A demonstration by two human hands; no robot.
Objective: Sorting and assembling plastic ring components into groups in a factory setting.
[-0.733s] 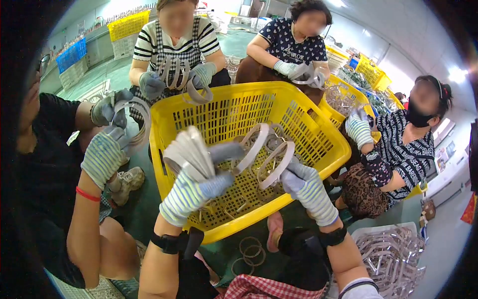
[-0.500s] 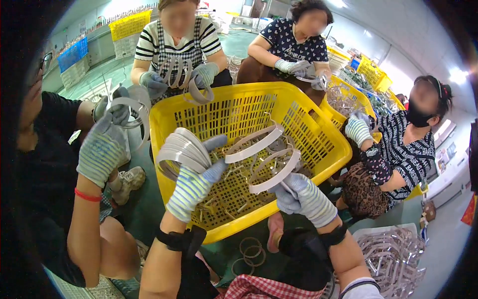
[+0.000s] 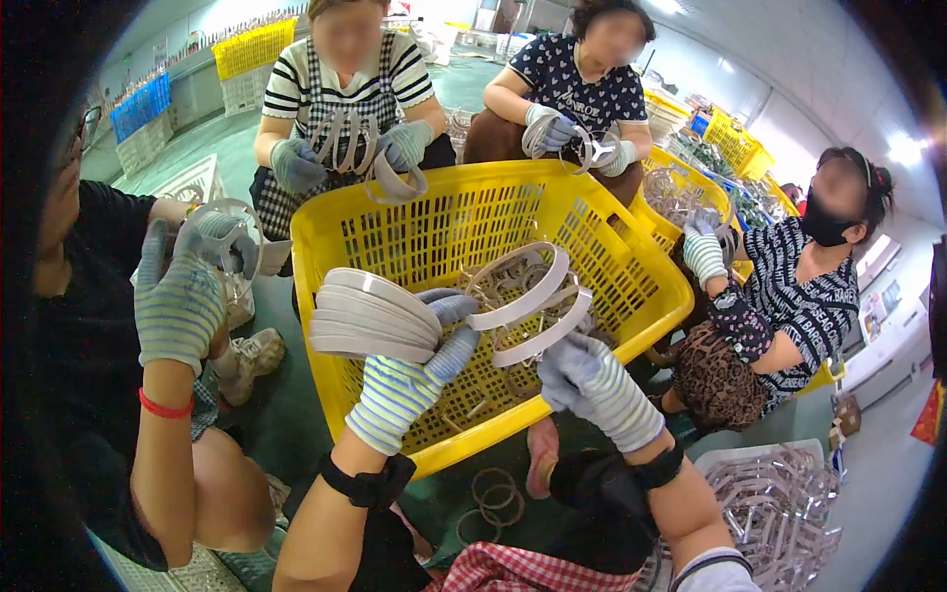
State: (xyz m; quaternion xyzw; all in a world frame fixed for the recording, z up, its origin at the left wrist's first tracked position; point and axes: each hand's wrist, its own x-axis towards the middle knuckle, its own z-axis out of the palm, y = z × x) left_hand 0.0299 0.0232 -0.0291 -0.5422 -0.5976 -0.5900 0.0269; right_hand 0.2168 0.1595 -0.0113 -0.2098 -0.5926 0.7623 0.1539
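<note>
Over a yellow perforated basket (image 3: 483, 435), my gloved left hand (image 3: 406, 383) is closed around a stack of pale grey rings (image 3: 370, 318). The rings lie nearly flat on one another, tilted slightly. To the right, my gloved right hand (image 3: 604, 387) pinches the near one of two loose rings (image 3: 545, 333). Beyond it hangs the far ring (image 3: 517, 302), its left end close to my left fingertips; whether they touch it I cannot tell. Both rings overlap at the right. In the basket below, loose ring pieces (image 3: 483, 405) lie scattered, partly hidden by the rings.
Co-workers sit around the basket, some with gloved hands (image 3: 182, 306) holding similar rings. A white crate of pale curved parts (image 3: 769, 513) stands at lower right. Thin rings (image 3: 498, 493) lie on the floor near my feet. More yellow baskets (image 3: 735, 143) stand behind.
The stack in my left hand has turned from steeply slanted to nearly flat. Both loose rings have shifted slightly. The co-workers at left and back right have moved their hands and rings.
</note>
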